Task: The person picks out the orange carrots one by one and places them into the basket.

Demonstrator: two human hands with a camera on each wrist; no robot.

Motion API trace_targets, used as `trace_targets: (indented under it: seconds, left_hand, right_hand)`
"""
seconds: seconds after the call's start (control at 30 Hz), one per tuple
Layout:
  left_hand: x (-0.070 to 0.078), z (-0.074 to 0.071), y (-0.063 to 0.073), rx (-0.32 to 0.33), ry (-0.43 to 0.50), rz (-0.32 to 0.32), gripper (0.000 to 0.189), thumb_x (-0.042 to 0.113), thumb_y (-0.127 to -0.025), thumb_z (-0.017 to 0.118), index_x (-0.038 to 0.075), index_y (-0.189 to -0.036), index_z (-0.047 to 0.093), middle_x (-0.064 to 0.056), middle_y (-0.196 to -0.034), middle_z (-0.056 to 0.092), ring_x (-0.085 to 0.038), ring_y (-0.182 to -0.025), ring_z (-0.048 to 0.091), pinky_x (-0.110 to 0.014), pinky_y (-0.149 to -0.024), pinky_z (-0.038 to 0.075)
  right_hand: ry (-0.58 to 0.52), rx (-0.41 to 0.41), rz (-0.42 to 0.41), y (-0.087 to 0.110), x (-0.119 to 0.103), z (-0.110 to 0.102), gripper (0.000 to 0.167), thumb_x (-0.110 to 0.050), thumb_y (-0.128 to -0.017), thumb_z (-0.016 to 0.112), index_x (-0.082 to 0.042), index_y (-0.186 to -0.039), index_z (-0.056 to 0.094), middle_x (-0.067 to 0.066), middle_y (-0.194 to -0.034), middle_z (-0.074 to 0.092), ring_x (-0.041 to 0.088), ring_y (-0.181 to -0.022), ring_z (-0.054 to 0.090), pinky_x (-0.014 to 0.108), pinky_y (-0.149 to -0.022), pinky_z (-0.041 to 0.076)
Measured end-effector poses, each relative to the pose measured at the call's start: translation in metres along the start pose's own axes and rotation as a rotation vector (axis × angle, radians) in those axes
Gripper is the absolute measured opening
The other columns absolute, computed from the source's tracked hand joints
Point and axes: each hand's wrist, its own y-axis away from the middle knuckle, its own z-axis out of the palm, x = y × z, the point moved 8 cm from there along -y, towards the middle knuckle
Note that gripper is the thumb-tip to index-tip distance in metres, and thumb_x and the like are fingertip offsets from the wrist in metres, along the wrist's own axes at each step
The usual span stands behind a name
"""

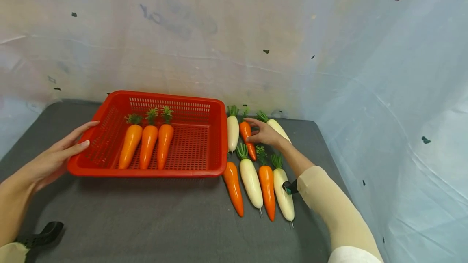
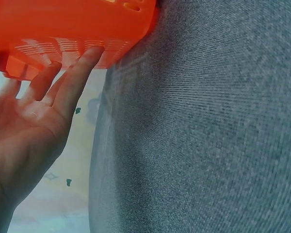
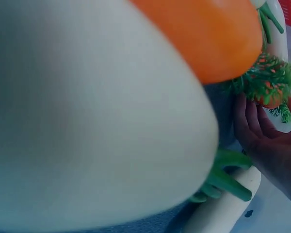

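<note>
My left hand (image 1: 55, 159) rests at the left end of a red plastic basket (image 1: 153, 173), thumb and forefinger by the rim. In the left wrist view its fingers extend, fairly straight, against the basket's outer wall (image 2: 121, 29). Three carrots (image 1: 148, 145) with green tops lie side by side inside. To the basket's right, my right hand (image 1: 267, 133) curls thumb and fingers about a carrot (image 1: 245, 130) in the back row. A white radish (image 1: 232, 133) lies left of that carrot, another white radish (image 1: 279, 129) beyond the hand. The right wrist view partly hides the gripped carrot behind leaves.
In front of my right hand lie a carrot (image 1: 234, 190), a white radish (image 1: 251, 182), a second carrot (image 1: 267, 190) and another white radish (image 1: 283, 194) under my right wrist. Everything stands on a grey cloth-covered table (image 1: 153, 222), with pale sheeting (image 1: 234, 44) behind and at right.
</note>
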Motion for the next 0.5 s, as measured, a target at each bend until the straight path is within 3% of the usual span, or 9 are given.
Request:
trace_targets:
  seconds: [0.3, 0.5]
  left_hand:
    - [-0.0003, -0.0003, 0.0008, 0.012, 0.0, -0.009, 0.06, 0.026, -0.109, 0.037, 0.043, -0.158, 0.006, -0.002, -0.151, 0.018, -0.004, -0.104, 0.06, -0.039, -0.079, 0.057]
    - [-0.0017, 0.0009, 0.0007, 0.014, 0.002, -0.011, 0.06, 0.026, -0.109, 0.037, 0.043, -0.158, 0.006, 0.0, -0.146, 0.024, -0.007, -0.103, 0.061, -0.04, -0.078, 0.057]
  right_hand:
    - [0.097, -0.022, 0.037, -0.0064, -0.0072, 0.0076, 0.086, -0.008, -0.088, 0.076, -0.02, -0.158, 0.027, 0.014, -0.145, 0.039, 0.029, -0.109, 0.062, 0.039, -0.076, 0.055]
    - [0.205, 0.023, 0.058, -0.0082, -0.0086, 0.0039, 0.087, -0.014, -0.085, 0.08, -0.022, -0.156, 0.03, 0.013, -0.15, 0.036, 0.031, -0.121, 0.052, 0.043, -0.088, 0.05]
